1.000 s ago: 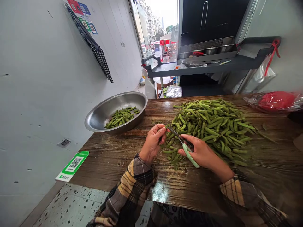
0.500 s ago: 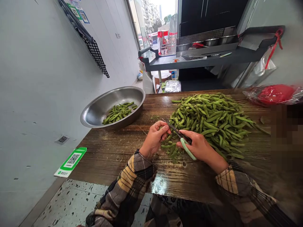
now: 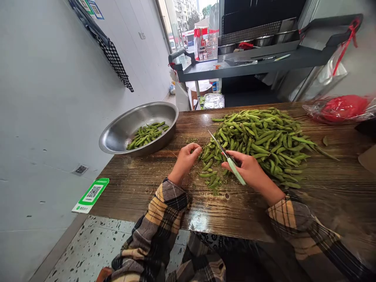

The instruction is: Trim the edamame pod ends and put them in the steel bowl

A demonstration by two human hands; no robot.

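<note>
A big heap of green bean pods (image 3: 258,137) lies on the wooden table (image 3: 323,196). My right hand (image 3: 249,172) grips a pair of scissors with pale green handles (image 3: 230,160), blades pointing up and left over the heap's near edge. My left hand (image 3: 186,158) is curled in a pinch at the heap's left edge, fingertips touching a pod. A small cluster of pods and trimmings (image 3: 213,182) lies between my two hands. Both sleeves are plaid.
A steel basin (image 3: 117,135) with several pods in it overhangs the table's far left corner. A red thing in a clear bag (image 3: 342,107) lies at the far right. A grey wall runs along the left; a dark counter with metal bowls (image 3: 252,58) stands behind.
The scissors have lifted off the pod and tilted more upright. My left hand has drawn slightly away from the blades. The view has tipped down a little.
</note>
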